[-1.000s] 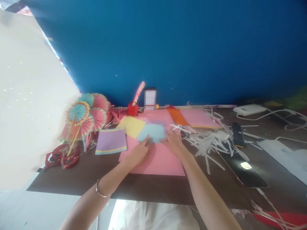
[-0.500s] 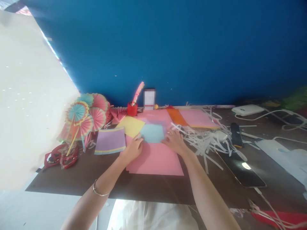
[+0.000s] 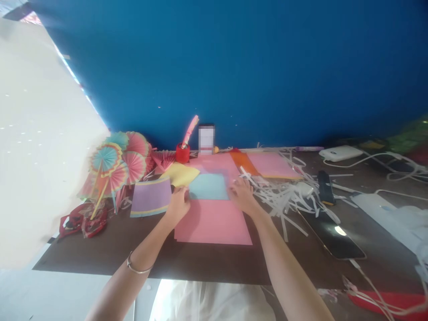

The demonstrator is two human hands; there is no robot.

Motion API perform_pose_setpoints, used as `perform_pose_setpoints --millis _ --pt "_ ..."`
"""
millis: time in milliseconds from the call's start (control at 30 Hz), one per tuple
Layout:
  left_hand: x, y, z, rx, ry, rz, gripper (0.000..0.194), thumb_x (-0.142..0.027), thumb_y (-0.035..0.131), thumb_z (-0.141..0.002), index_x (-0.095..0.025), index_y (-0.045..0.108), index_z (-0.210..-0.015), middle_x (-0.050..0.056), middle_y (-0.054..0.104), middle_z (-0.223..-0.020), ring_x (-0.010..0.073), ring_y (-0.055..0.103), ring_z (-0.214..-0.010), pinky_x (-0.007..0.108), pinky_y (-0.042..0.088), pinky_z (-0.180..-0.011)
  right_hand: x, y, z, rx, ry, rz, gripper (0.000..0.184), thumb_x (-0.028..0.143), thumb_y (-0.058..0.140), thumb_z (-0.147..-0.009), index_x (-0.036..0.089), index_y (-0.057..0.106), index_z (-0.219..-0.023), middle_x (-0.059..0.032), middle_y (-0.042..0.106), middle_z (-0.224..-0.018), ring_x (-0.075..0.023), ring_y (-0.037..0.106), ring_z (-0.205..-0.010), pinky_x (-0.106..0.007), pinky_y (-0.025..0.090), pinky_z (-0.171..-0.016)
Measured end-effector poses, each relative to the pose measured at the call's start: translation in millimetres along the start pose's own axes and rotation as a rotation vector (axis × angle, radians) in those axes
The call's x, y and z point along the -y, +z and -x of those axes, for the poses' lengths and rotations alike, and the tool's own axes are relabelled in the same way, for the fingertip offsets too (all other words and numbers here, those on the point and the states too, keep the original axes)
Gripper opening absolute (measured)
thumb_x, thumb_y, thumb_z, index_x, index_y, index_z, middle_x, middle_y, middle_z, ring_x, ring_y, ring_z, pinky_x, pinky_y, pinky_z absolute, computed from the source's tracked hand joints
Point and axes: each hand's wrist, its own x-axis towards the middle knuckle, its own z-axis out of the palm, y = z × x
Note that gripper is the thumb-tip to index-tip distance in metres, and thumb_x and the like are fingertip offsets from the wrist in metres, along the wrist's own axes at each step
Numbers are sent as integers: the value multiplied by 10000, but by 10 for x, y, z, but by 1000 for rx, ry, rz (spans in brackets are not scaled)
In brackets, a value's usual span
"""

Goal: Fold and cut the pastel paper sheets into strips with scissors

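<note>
A light blue paper sheet lies flat on a pink sheet in the middle of the dark table. My left hand rests at the blue sheet's left edge with its fingers curled on the paper, close to a yellow sheet. My right hand lies at the blue sheet's right edge, fingers stretched flat on the paper.
A purple sheet lies left of the pink one, beside paper fans and red scissors. White paper strips, a phone, a power bank and cables fill the right side. A blue wall stands behind.
My left hand has slid left along the blue sheet to its left edge, and the sheet now lies spread flat. My right hand stays at the right edge.
</note>
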Motion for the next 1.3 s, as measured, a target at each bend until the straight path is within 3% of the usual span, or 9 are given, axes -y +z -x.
perform_pose_setpoints --millis 300,433,600,700,800,933,1033,1200,1300 --pt "36 11 -32 -45 -46 117 262 -41 429 -711 -165 607 -859 85 639 -906 220 577 -901 355 444 -803 90 -21 45 123 -5 -90 229 420 622 -681 195 634 -724 -112 331 -1325 -387 92 -1301 -626 154 -958" --pt "1 -32 -38 -154 -132 276 197 -88 472 -727 -176 607 -841 80 632 -936 214 586 -923 351 452 -816 77 -43 31 -29 -71 -139 174 372 620 -696 208 629 -639 -70 333 -1344 -378 119 -1297 -616 160 -961" --pt "-48 -40 -68 -100 -409 816 291 -282 627 -721 -179 539 -978 79 651 -901 200 636 -834 367 481 -801 70 -100 14 -305 -120 -181 218 385 589 -745 204 622 -627 -67 356 -1340 -351 144 -1307 -563 179 -981" --pt "-69 17 -99 27 -522 1178 468 -304 715 -655 -189 481 -1043 64 666 -875 202 655 -818 384 493 -805 94 -113 32 -279 -167 -182 201 371 599 -743 209 616 -626 -41 348 -1363 -351 108 -1322 -571 155 -987" --pt "-67 95 -124 -10 -578 1345 498 -249 752 -613 -189 474 -1021 27 663 -797 180 663 -763 386 499 -818 122 -102 53 -217 -218 -181 200 359 613 -729 205 602 -602 -28 356 -1366 -357 111 -1320 -582 136 -988" --pt "-44 151 -128 -59 -508 1326 522 -231 741 -630 -177 452 -1061 3 662 -718 156 662 -703 395 482 -866 130 -83 50 -239 -246 -226 192 388 632 -698 208 589 -650 -68 413 -1305 -338 245 -1271 -561 164 -999" --pt "-56 119 -119 -30 -373 1289 590 -278 718 -661 -177 414 -1157 31 687 -780 180 663 -780 412 474 -884 110 -83 15 -263 -116 -386 273 458 612 -691 201 586 -780 -120 514 -1126 -305 436 -1120 -510 326 -937" --pt "-124 13 -98 -28 -248 1306 660 -317 686 -695 -217 360 -1259 31 689 -896 188 637 -912 400 474 -903 120 -156 -14 52 170 -917 397 539 412 -814 215 564 -985 -80 623 -896 -241 601 -829 -396 510 -686" --pt "-148 -18 -85 -25 -222 1297 660 -325 677 -703 -230 357 -1273 24 686 -914 178 631 -926 397 471 -915 178 -233 17 181 172 -1188 494 460 571 -760 268 444 -1197 -60 630 -1008 -224 620 -853 -355 533 -658"
